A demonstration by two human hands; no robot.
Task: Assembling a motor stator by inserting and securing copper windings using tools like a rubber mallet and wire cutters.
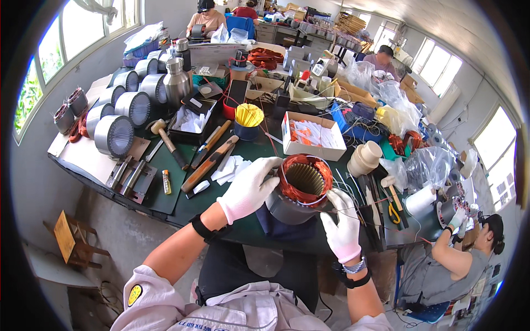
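A motor stator (287, 211) with a dark grey body stands on a dark blue cloth (265, 229) at the table's near edge. Red-brown copper windings (326, 179) ring its top, and pale slot liners line the bore. My left hand (249, 190), in a white glove, is closed against the left side of the windings, thumb and fingers bent. On the other side my gloved right hand (342, 229) has its fingers apart, index fingertip at the windings' edge and thumb lower down. A thin reddish wire (353, 208) crosses by the right fingers; whether they pinch it is unclear.
Behind the stator sits a white box (314, 138) of paper slips. Wooden-handled tools (210, 163) and a mallet (168, 144) lie left, near several bare stator cores (114, 135). Yellow-handled scissors (393, 213) and a white thread spool (420, 201) are right, where a co-worker (450, 265) sits.
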